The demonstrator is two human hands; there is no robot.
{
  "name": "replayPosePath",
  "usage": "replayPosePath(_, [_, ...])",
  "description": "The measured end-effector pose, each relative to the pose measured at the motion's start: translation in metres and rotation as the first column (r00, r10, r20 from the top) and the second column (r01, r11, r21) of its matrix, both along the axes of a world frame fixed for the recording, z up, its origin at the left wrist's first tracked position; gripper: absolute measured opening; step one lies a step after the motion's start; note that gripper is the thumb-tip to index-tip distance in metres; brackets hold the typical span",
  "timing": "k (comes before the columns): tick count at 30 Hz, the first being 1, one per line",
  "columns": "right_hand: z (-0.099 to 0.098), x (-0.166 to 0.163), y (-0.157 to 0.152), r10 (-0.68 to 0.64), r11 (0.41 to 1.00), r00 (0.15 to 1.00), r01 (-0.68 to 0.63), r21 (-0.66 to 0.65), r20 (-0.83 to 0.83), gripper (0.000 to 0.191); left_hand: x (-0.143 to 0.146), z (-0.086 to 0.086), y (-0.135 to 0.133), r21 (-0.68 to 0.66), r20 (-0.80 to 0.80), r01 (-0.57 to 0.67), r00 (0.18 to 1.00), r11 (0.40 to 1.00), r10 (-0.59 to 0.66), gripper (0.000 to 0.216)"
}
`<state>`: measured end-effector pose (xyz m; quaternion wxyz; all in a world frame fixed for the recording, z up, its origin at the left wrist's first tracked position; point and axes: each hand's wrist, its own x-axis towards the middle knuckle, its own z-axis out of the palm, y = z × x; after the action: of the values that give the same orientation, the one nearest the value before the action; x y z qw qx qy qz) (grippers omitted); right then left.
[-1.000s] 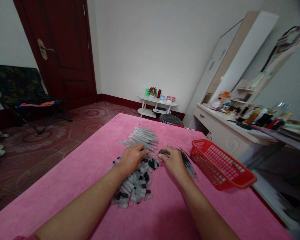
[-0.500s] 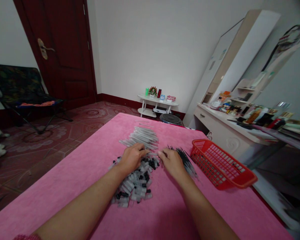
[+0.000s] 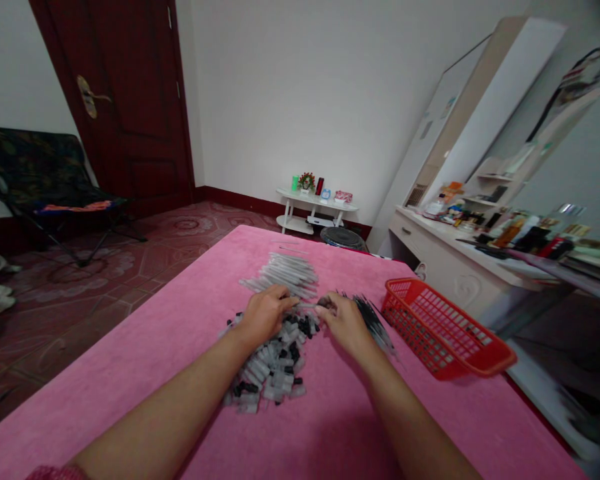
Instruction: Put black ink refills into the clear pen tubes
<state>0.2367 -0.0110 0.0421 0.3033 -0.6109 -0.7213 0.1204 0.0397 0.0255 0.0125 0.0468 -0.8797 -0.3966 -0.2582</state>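
On the pink tablecloth lies a heap of small clear and black caps, a pile of clear plastic tubes behind it, and a bunch of thin black-tipped rods to the right. My left hand rests curled over the far end of the cap heap, its fingers pinched on one thin clear tube. My right hand is just right of it, fingers pinched together on a small piece beside the rods. The two hands nearly meet at the fingertips.
A red plastic basket stands at the table's right edge. Past it is a white dresser crowded with bottles. A low white shelf, a dark folding chair and a dark red door lie beyond.
The right hand's fingers, spread half a second ago, have closed into a pinch near the left fingertips again. The left hand has hardly moved.
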Motion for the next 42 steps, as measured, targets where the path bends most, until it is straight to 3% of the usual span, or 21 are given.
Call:
replayPosePath(4, [0.0,0.001,0.0,-0.018,1.0,0.999,0.019,-0.025,0.03,0.041,0.0,0.0,0.0,-0.003,0.002,0.004,1.0,1.0,-0.004,0.035])
replayPosePath(9, [0.0,0.001,0.001,0.003,1.0,1.0,-0.003,0.014,-0.027,0.02,0.0,-0.001,0.001,-0.001,0.017,0.0,1.0,1.0,0.0,0.034])
replayPosePath(13, [0.001,0.002,0.001,-0.03,0.999,0.999,0.03,-0.034,0.028,0.039,0.001,0.0,0.0,0.0,0.01,0.01,1.0,1.0,-0.01,0.034])
replayPosePath(19, [-0.005,0.003,0.004,0.013,1.0,1.0,-0.013,0.027,-0.021,0.021,0.0,0.0,0.0,-0.001,0.011,0.025,1.0,1.0,-0.025,0.036])
replayPosePath(26, [-0.017,0.001,0.007,0.006,0.981,0.948,-0.067,-0.18,-0.317,0.052,0.001,-0.004,0.003,-0.002,0.057,0.017,0.998,1.0,-0.017,0.035])
replayPosePath(28, [-0.016,0.0,0.006,-0.028,0.986,0.969,-0.013,-0.164,-0.244,0.048,0.0,-0.005,0.004,-0.004,0.079,-0.006,0.997,1.0,0.006,0.033])
replayPosePath(32, [-0.013,-0.003,0.003,-0.088,0.994,0.991,0.095,-0.06,0.096,0.018,-0.001,-0.005,0.005,-0.01,0.094,-0.049,0.994,0.999,0.05,0.029])
replayPosePath(35, [-0.015,-0.006,-0.001,-0.108,0.989,0.963,0.129,-0.07,0.247,0.023,-0.001,-0.004,0.005,-0.006,0.093,-0.066,0.993,0.998,0.067,0.029])
replayPosePath(39, [-0.021,-0.006,-0.003,-0.082,0.989,0.951,0.115,-0.097,0.298,0.031,-0.002,-0.005,0.005,-0.012,0.111,-0.049,0.993,0.999,0.05,0.03])
replayPosePath(42, [-0.022,-0.003,0.001,-0.059,0.992,0.973,0.083,-0.1,0.221,0.025,-0.003,-0.006,0.007,-0.024,0.239,-0.022,0.971,0.999,0.027,0.029])
